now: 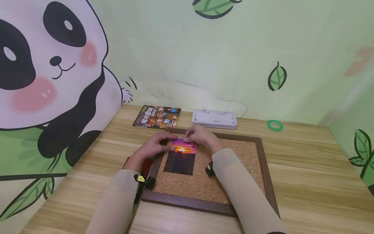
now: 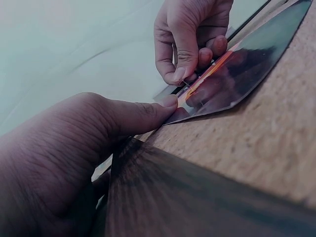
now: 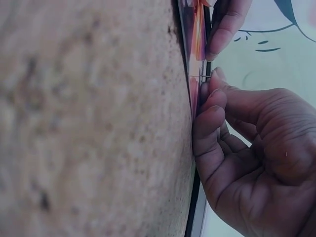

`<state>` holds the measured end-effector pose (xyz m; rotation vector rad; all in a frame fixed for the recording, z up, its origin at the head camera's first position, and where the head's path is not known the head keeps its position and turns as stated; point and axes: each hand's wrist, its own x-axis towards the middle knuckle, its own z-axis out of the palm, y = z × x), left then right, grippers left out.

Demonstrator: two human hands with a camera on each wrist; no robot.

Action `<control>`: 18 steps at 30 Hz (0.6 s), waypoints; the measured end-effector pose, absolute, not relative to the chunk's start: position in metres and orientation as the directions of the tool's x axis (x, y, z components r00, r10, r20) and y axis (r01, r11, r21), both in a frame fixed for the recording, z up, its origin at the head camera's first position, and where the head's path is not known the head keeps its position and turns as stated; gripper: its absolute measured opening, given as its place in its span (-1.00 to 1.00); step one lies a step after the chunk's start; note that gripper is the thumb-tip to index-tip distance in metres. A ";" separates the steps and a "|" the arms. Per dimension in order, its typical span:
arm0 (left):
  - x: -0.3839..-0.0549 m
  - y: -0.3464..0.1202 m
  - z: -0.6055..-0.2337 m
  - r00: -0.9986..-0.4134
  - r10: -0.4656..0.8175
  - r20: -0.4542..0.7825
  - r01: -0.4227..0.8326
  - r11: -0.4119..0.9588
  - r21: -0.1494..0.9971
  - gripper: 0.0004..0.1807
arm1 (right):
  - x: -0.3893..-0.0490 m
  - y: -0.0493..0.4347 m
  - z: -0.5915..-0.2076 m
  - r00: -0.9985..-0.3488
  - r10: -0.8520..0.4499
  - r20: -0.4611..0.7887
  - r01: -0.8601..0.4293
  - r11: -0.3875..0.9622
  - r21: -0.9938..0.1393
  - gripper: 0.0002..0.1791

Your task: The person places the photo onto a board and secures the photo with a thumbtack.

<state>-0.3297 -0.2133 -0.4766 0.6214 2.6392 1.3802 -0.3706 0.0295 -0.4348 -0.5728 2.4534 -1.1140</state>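
A sunset photo (image 1: 179,162) lies on a framed corkboard (image 1: 210,185), its edge bowed up in the left wrist view. My left hand (image 1: 152,146) rests at the photo's upper left, with the thumb (image 2: 143,113) on its left edge and the other fingers reaching over its top corner. My right hand (image 1: 201,136) is at the photo's top edge, pinching a thin metal pin (image 3: 200,76) between thumb and fingertips. The pin's point stands against the photo. In the right wrist view, its curled lower fingers lie close along the board.
Behind the board are a comic-style book (image 1: 157,117) and a white tin case (image 1: 214,119). A green tape ring (image 1: 274,125) lies at the back right of the wooden table (image 1: 309,182). Something red (image 1: 147,167) shows under the left wrist. A panda mural covers the walls.
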 end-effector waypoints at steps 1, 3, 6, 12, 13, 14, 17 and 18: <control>-0.330 -0.213 -0.477 -0.914 0.395 0.096 0.304 0.507 0.806 -0.48 | -0.371 0.030 -0.435 -0.843 -0.509 -0.175 -0.203 0.602 -0.772 -0.87; -0.330 -0.213 -0.477 -0.915 0.392 0.095 0.302 0.510 0.805 -0.48 | -0.370 0.030 -0.434 -0.842 -0.508 -0.181 -0.194 0.600 -0.776 -0.88; -0.330 -0.213 -0.478 -0.912 0.397 0.100 0.307 0.502 0.808 -0.48 | -0.370 0.030 -0.434 -0.844 -0.501 -0.191 -0.175 0.594 -0.785 -0.88; -0.329 -0.213 -0.478 -0.907 0.403 0.119 0.323 0.486 0.812 -0.47 | -0.369 0.030 -0.436 -0.853 -0.494 -0.171 -0.180 0.585 -0.791 -0.89; -0.329 -0.213 -0.478 -0.906 0.405 0.124 0.328 0.486 0.810 -0.47 | -0.370 0.031 -0.436 -0.851 -0.496 -0.172 -0.181 0.584 -0.792 -0.90; -0.329 -0.213 -0.478 -0.904 0.408 0.130 0.335 0.484 0.808 -0.47 | -0.370 0.031 -0.436 -0.849 -0.498 -0.176 -0.178 0.584 -0.792 -0.89; -0.332 -0.212 -0.477 -0.891 0.428 0.151 0.361 0.466 0.808 -0.48 | -0.370 0.034 -0.435 -0.834 -0.516 -0.196 -0.178 0.587 -0.790 -0.87; -0.332 -0.212 -0.477 -0.890 0.429 0.153 0.363 0.463 0.809 -0.48 | -0.370 0.035 -0.435 -0.830 -0.521 -0.200 -0.180 0.588 -0.788 -0.87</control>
